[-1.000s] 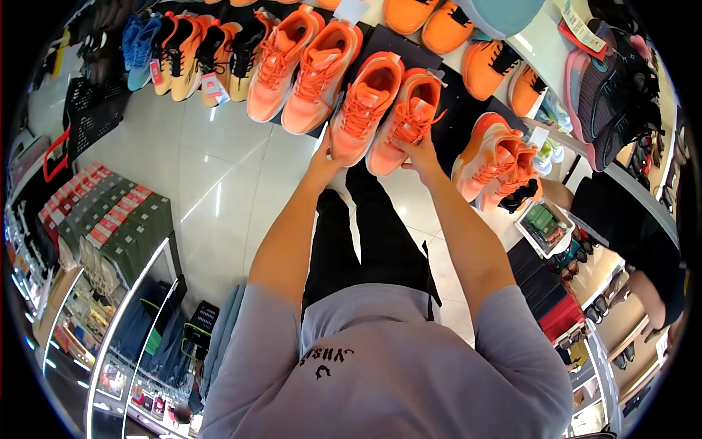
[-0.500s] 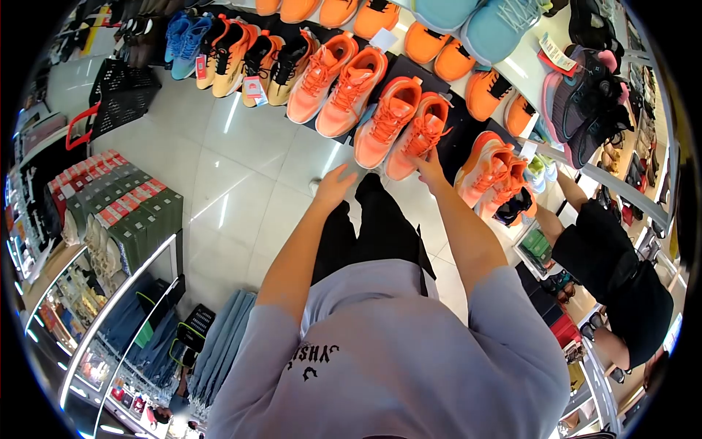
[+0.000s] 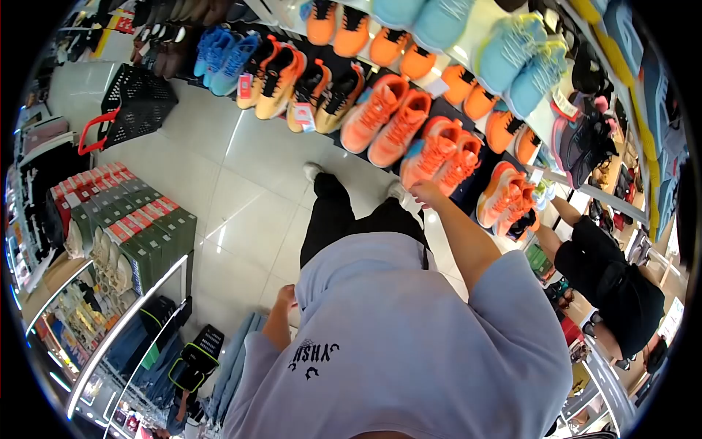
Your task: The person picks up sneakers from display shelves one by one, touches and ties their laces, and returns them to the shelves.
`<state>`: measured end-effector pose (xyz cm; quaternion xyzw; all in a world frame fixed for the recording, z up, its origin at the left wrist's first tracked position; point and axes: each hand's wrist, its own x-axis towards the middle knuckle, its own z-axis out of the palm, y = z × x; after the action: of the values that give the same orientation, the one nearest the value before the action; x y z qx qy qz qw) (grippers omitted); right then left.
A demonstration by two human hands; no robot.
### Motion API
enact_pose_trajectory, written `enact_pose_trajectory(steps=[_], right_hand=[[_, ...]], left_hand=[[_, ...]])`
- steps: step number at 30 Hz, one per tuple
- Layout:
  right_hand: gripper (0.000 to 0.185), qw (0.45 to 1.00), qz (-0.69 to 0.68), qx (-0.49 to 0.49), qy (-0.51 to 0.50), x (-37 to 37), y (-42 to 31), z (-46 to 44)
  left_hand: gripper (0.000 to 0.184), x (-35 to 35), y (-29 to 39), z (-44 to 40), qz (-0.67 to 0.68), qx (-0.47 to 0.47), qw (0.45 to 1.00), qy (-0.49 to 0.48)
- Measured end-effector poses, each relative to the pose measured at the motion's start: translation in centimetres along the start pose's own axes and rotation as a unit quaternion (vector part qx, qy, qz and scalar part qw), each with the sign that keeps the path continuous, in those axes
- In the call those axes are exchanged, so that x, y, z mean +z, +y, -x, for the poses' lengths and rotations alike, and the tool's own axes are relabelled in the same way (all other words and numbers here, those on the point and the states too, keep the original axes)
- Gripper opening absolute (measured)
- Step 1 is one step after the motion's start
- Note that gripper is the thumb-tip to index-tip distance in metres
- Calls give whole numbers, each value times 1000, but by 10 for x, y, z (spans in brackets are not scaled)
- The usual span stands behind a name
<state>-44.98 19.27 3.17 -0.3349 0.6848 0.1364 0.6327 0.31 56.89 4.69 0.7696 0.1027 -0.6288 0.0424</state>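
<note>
My right hand point(image 3: 427, 195) is just below the toes of a pair of orange sneakers point(image 3: 439, 155) on the low shelf. Its fingers are loosely bent and nothing shows in them; I cannot tell whether they touch the front shoe. Down by my left hip is my left hand point(image 3: 287, 295), its fingers mostly hidden and blurred. Another pair of orange sneakers point(image 3: 386, 121) sits to the left, and an orange and white pair point(image 3: 506, 196) to the right.
Orange shoes with black laces point(image 3: 351, 33) and light blue sneakers point(image 3: 521, 62) fill the upper shelves. A black basket point(image 3: 139, 102) with a red handle stands on the tiled floor point(image 3: 245, 190). Stacked shoeboxes point(image 3: 135, 212) are at left. A person in black point(image 3: 610, 274) is at right.
My left hand has dropped back from in front of the shoes to my left hip. My right hand has come away from the sneaker's side to below its toe. The view has shifted.
</note>
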Motion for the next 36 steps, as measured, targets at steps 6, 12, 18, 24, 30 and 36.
enact_pose_trajectory(steps=[6,12,18,24,30,36], right_hand=[[16,980,-188,-62,-19,74,-96,30],[23,991,-102,-91,-10,116,-159,18],[24,996,-55,-63,-12,147,-208,-1],[21,996,46,15,-68,185,-257,-16],[36,984,162,-52,-47,227,-361,-37],[25,981,141,-133,9,258,-466,-102]], left_hand=[[37,-92,63,-36,143,138,978,-65],[44,-168,171,45,186,166,966,69],[47,-191,169,46,195,149,967,66],[49,-200,166,41,146,104,983,-30],[50,-273,246,43,145,106,983,28],[50,-351,341,34,198,146,967,66]])
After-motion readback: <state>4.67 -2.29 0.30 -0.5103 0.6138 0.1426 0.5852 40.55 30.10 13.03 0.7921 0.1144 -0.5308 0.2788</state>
